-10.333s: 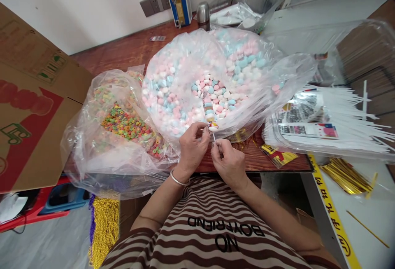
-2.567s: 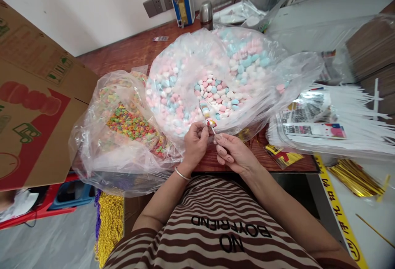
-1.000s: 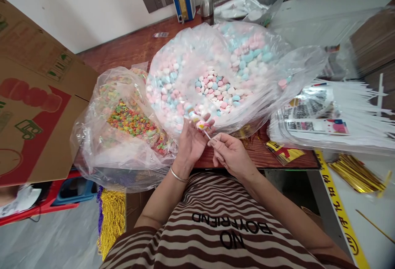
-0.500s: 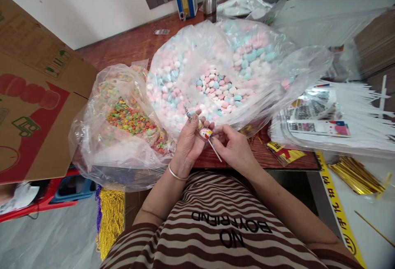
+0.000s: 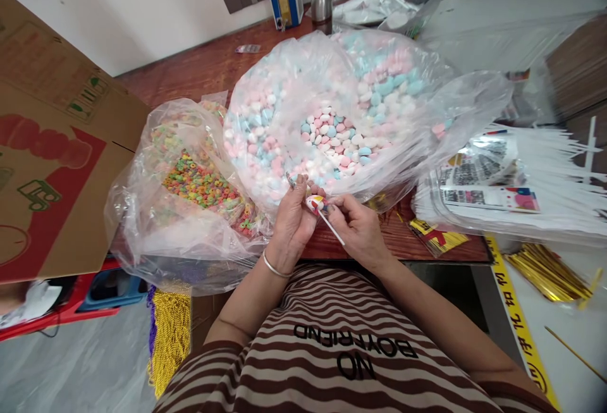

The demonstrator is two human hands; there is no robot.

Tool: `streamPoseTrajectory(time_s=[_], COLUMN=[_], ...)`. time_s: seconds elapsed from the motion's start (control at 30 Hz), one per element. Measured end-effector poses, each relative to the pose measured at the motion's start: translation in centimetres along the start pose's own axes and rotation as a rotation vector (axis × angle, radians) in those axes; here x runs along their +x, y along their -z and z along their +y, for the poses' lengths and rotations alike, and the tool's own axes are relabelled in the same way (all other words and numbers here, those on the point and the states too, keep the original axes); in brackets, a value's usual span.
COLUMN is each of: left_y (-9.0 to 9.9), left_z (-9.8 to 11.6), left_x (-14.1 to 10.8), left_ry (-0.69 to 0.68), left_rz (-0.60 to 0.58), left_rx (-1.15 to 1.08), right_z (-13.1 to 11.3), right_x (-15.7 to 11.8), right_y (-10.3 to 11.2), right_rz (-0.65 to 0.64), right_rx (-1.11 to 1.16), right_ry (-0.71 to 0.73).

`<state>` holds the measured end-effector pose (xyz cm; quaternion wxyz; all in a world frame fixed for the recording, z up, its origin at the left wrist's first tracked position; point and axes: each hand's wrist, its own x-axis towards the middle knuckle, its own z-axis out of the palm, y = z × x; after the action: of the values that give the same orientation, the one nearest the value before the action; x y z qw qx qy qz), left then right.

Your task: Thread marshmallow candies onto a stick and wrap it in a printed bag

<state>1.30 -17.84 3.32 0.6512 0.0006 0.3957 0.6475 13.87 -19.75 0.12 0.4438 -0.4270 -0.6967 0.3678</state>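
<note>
Upper garment: striped top [image 5: 327,312], brown and beige bands across the torso, lines wavy where the cloth folds. Black capital lettering [image 5: 355,353] on the chest, upside down in the head view, in two rows: NO, BOYFRIEND. Left sleeve [image 5: 215,362]: short, same stripes, plain dark-brown edge. Right sleeve: mostly out of frame. Left wrist: slim, smooth, silver-coloured bangle [image 5: 275,266]. Left hand [image 5: 290,218] and right hand [image 5: 359,231]: bare.

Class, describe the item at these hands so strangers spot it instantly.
Find the large clear plastic bag of pink, blue and white oval pieces. Before it, between bare left hand and right hand, sits a small white, red and yellow item. Unlike those pieces, it has a thin white stick.
</note>
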Motion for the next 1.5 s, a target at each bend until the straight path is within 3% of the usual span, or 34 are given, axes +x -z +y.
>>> streamPoseTrajectory(time_s=[0.1, 0.2, 0.4, 0.5, 0.67, 0.8, 0.97, 1.1, 1.2, 1.33, 1.4, 1.5], left_y=[0.1, 0.2, -0.3, -0.6, -0.8, -0.8, -0.7, -0.9, -1.0, -0.8, -0.7, -0.7], left_z=[-0.1, -0.5, -1.2, -1.2, -1.1, -1.1, -1.2, -1.3, -1.2, -1.0, -0.9, -1.0], left_x=[0.2, 0.2, -0.1, -0.3, -0.4, -0.3, -0.3, -0.4, -0.5, -0.4, -0.2, -0.1], left_ry=[0.009, 0.001, -0.032, -0.022, 0.007, 0.027, 0.002, 0.023, 0.050, 0.037, 0.011, 0.003], left_rz=[0.007, -0.017, 0.033, 0.053, 0.067, 0.034, 0.047, 0.078, 0.056, 0.030, 0.035, 0.033], left_rx=[0.021, 0.036, 0.009, 0.013, -0.003, -0.004, -0.022, -0.058, -0.060, -0.052, -0.044, -0.027], right_z=[0.2, 0.6, 1.4, 1.9, 1.8, 1.4, 1.9, 2.4, 2.1, 1.5, 1.3, 1.3], right_x=[-0.2, -0.2, 0.0, -0.1, -0.7, -1.0, -0.5, -0.2, -0.3, -0.8, -0.9, -0.8], right_y=[-0.3, -0.5, -0.2, -0.1, -0.2, -0.3, -0.1, 0.2, 0.3, 0.5, 0.6, 0.7], right_rz=[0.012, 0.013, 0.016, 0.013, 0.164, 0.192, 0.162, 0.124, 0.165, 0.118, 0.093, 0.099], right_rx=[0.145, 0.088, -0.423, -0.572, -0.348, -0.128, -0.374, -0.537, -0.343, 0.046, 0.093, -0.008], right_ry=[-0.101, -0.084, 0.204, 0.257, 0.196, 0.128, 0.339, 0.310, 0.281, 0.075, 0.040, 0.080])
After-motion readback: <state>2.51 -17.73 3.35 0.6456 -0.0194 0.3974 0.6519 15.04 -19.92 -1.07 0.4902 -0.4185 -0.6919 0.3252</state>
